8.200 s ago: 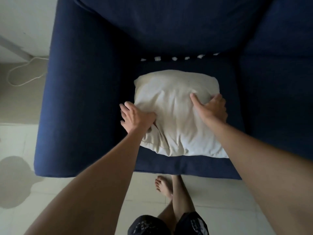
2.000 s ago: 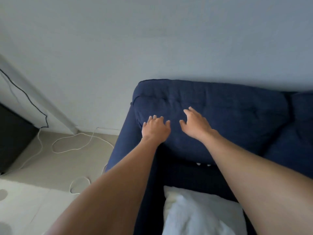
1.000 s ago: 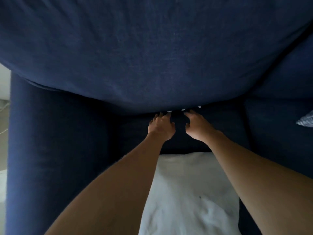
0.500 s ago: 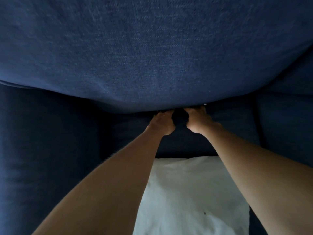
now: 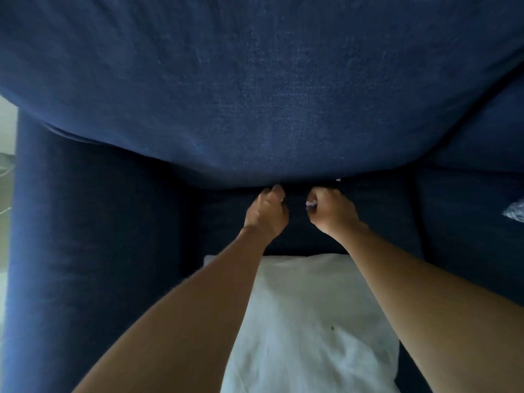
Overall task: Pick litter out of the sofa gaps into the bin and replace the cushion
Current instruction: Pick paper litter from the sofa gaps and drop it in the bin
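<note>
both hands down at the gap where the back cushion [image 5: 255, 89] meets the seat [image 5: 377, 217], near the seat's back edge. right hand [image 5: 333, 212] curled shut, pinching a small white scrap of litter [image 5: 311, 204] between thumb and fingers, just in front of the gap. left hand [image 5: 266, 214] also curled, fingertips right up at the gap; can't tell if anything's in it, too dark there. hands close together but apart. one more tiny white bit [image 5: 338, 180] peeking out of the gap, just right of the right hand. white cushion [image 5: 306, 321] lying flat on the seat toward its front edge, under both forearms, small dark speck on it. armrest [image 5: 85, 236] along the left edge of the sofa. something pale and patterned [image 5: 514, 212] on the next seat over at far right, too cut off to tell what. no bin in view.
</note>
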The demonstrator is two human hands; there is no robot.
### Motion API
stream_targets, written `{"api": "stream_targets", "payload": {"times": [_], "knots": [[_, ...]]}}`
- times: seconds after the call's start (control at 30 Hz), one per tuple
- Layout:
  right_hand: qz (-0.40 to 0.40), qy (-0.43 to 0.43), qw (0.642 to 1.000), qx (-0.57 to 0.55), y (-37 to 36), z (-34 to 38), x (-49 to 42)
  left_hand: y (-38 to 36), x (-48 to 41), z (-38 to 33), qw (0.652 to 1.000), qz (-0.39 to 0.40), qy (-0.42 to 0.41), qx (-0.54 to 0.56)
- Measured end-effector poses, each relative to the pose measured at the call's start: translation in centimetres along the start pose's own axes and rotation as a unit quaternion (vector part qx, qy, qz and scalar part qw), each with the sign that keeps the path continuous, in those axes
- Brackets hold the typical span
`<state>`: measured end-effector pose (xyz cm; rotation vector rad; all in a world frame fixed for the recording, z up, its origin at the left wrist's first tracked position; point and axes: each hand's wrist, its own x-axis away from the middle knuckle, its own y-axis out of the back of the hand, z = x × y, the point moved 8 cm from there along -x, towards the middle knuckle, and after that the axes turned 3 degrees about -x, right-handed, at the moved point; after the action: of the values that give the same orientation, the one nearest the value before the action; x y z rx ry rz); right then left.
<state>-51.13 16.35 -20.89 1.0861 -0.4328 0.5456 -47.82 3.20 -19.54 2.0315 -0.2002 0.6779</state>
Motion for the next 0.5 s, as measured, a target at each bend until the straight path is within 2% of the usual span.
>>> {"api": "stream_targets", "payload": {"times": [0.23,0.33,0.5], "knots": [[-0.081,0.072,0.994,-0.002,6.5,5.9,5.5,7.5,6.2,0.0,0.994,-0.097,0.031,0.03],[-0.09,0.087,0.992,0.002,8.4,8.6,7.8,10.9,9.0,0.1,0.989,-0.137,0.039,0.04],[-0.085,0.106,0.991,-0.011,8.7,11.8,11.9,13.0,13.1,1.6,0.984,-0.144,0.064,0.083]]}}
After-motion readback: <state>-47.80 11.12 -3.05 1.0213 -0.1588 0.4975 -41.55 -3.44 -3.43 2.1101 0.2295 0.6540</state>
